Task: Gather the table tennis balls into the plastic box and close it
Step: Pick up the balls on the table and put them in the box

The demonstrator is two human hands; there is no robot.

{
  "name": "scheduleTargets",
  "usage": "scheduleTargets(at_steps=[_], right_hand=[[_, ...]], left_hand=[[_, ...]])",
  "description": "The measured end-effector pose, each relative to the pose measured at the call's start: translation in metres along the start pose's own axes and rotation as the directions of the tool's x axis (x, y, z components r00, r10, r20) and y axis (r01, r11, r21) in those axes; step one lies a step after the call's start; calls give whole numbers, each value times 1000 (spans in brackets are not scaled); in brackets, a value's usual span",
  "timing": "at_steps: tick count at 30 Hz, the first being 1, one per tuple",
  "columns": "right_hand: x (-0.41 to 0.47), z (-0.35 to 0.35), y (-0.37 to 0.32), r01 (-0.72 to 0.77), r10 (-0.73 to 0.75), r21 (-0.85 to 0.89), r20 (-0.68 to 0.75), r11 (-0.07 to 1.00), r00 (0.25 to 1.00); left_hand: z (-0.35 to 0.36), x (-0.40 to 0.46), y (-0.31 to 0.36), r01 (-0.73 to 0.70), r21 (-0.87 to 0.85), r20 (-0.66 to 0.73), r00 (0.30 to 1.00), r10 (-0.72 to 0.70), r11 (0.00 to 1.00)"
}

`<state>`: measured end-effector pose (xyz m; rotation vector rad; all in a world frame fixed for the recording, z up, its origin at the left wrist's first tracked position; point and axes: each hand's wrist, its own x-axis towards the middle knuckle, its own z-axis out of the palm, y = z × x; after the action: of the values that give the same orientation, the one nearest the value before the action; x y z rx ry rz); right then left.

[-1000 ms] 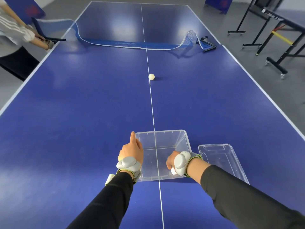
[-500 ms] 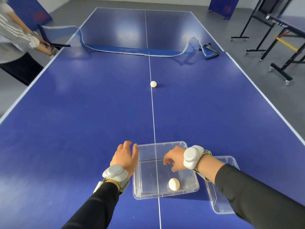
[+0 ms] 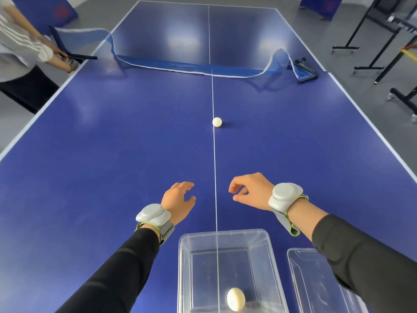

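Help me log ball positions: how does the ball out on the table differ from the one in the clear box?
The ball on the table sits free by the white centre line, beyond both hands; the ball in the box lies enclosed by the clear box, nearest the camera. The table ball looks round and small, the boxed one larger and oval. Both are plain white.

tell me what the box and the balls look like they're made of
Box: clear glossy plastic, apparently; the table's white line shows through it. Ball in the box and ball on the table: smooth matte off-white, likely plastic or celluloid.
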<state>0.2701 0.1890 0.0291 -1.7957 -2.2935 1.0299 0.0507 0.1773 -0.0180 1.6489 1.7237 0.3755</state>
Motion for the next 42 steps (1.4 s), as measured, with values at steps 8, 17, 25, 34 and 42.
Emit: scheduleTargets(at_steps=[8, 17, 25, 34, 42], right_hand=[[96, -15, 32, -55, 49, -103, -60, 993, 997], [212, -29, 57, -189, 166, -187, -134, 964, 977], [275, -28, 63, -225, 195, -263, -135, 938, 971], [326, -12, 67, -215, 166, -231, -215, 949, 962], [296, -9, 61, -119, 75, -133, -300, 984, 951]], left_hand=[[19, 71, 1, -81, 162, 192, 980, 49, 984], [35, 142, 1, -129, 249, 246, 967, 66, 960], [39, 188, 11, -165, 243, 238, 966, 106, 956], [45, 192, -1, -161, 252, 241, 965, 100, 954], [42, 188, 6, -157, 273, 277, 958, 78, 949]])
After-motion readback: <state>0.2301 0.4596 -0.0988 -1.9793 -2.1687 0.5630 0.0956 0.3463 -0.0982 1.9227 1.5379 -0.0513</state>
